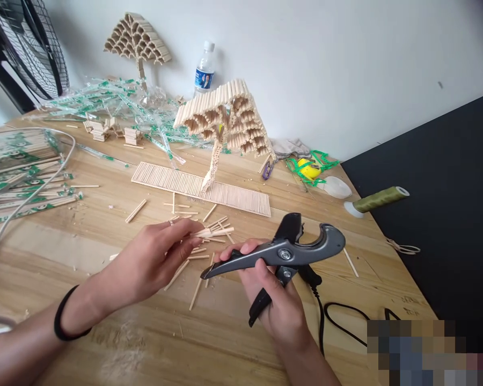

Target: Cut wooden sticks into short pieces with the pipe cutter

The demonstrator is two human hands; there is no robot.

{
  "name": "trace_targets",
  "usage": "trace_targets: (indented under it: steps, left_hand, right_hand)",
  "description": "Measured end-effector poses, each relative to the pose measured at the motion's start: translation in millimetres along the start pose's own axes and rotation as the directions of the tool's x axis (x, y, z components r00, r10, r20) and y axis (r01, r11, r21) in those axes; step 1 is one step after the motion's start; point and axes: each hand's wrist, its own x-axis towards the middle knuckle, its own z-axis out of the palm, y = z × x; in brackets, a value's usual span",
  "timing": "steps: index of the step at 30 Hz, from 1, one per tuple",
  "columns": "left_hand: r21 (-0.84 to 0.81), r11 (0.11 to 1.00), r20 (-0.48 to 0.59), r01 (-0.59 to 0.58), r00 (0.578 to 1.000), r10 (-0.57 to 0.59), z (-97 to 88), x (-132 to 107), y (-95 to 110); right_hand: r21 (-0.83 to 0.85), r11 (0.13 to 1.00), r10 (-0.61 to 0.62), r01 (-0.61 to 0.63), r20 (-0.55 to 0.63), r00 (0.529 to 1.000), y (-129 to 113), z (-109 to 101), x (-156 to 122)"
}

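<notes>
My left hand (pixel 155 254) pinches a few short wooden sticks (pixel 213 232) between thumb and fingers, low over the table. More cut sticks (pixel 196 292) lie scattered below and around it. To its right, my right hand (pixel 273 289) is wrapped round a grey and black pipe cutter (pixel 257 258), whose jaws are apart with nothing between them. Behind both hands stands a tree-like model (pixel 221 115) built of sticks, with a layered canopy and a slim trunk. The trunk rises from a flat strip of sticks (pixel 165 178).
Wrapped chopsticks (pixel 20 145) lie at left beside a white cable (pixel 32 191). Behind are torn wrappers (pixel 116 99), a second stick model (pixel 137 40), a bottle (pixel 204 75) and a fan (pixel 32 43). At right are a green thread spool (pixel 380 201) and black cord (pixel 342 305).
</notes>
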Motion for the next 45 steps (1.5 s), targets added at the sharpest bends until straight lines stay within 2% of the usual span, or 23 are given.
trace_targets:
  steps: [2, 4, 6, 8, 10, 13, 15, 17, 20, 27, 37, 45]
  left_hand:
    - [0.012, 1.0, 0.023, -0.002, 1.0, 0.002, 1.2, -2, 1]
    - [0.013, 1.0, 0.028, 0.019, 0.999, -0.019, 3.2, -4, 2]
    - [0.008, 1.0, -0.007, 0.03, 1.0, -0.029, 5.3, -6, 3]
    - [0.006, 1.0, -0.056, 0.029, 0.998, -0.028, 7.4, -7, 4]
    - [0.015, 1.0, -0.083, 0.016, 0.996, -0.015, 9.8, -9, 4]
    - [0.053, 0.998, -0.1, -0.04, 0.994, 0.045, 13.5, -12, 6]
    - [0.078, 0.993, -0.103, -0.091, 0.99, 0.099, 15.5, -15, 8]
    - [0.095, 0.987, -0.097, -0.13, 0.986, 0.139, 17.0, -16, 10]
    - [0.122, 0.979, -0.086, -0.163, 0.981, 0.174, 18.0, -18, 12]
    - [0.131, 0.959, -0.065, -0.25, 0.963, 0.26, 21.1, -21, 13]
    - [0.194, 0.938, -0.109, -0.286, 0.944, 0.31, 22.4, -26, 14]
    - [0.209, 0.929, -0.095, -0.304, 0.94, 0.329, 21.4, -31, 17]
  right_hand:
    - [-0.025, 0.998, -0.057, 0.057, -0.018, 0.998, 1, 1, -1]
    - [-0.107, 0.983, -0.16, 0.149, -0.097, 0.982, 2, 0, -2]
    - [-0.296, 0.932, -0.276, 0.21, -0.2, 0.94, 2, -4, -2]
    - [-0.526, 0.823, -0.382, 0.216, -0.23, 0.895, 2, -8, -2]
    - [-0.697, 0.685, -0.453, 0.21, -0.182, 0.873, 2, -13, -1]
    - [-0.841, 0.487, -0.5, 0.234, -0.049, 0.865, -1, -15, 2]
    - [-0.881, 0.386, -0.509, 0.274, 0.045, 0.86, -3, -13, 4]
    - [-0.889, 0.332, -0.499, 0.315, 0.118, 0.859, -4, -10, 4]
    - [-0.888, 0.314, -0.448, 0.336, 0.174, 0.877, -3, -5, 2]
    - [-0.875, 0.343, -0.374, 0.341, 0.206, 0.904, 4, 1, -4]
    - [-0.904, 0.284, -0.403, 0.319, 0.189, 0.895, 2, 5, -9]
    - [-0.914, 0.275, -0.423, 0.298, 0.163, 0.892, 2, 11, -8]
